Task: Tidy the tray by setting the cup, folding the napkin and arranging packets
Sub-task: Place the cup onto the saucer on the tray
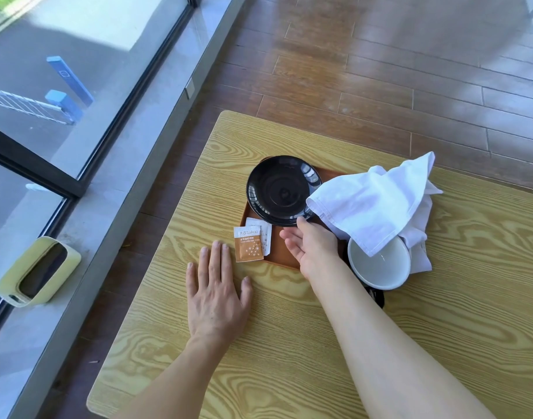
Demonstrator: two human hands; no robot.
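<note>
A brown tray (278, 252) lies on the wooden table (440, 297). A black saucer (280, 189) sits tilted on its far left corner. My right hand (310, 249) pinches the saucer's near rim with thumb and fingers. A crumpled white napkin (377, 204) drapes over the tray's right side and partly over a white cup (380, 266). A brown sugar packet (248, 244) and a white packet (263, 234) overlap at the tray's near left edge. My left hand (215, 294) rests flat on the table, fingers spread, just left of the packets.
The table's left edge runs beside a wooden floor and a grey window sill. A yellow-green container (37, 272) lies on the sill at the left. A dark object (377, 294) peeks out under the cup and my right forearm.
</note>
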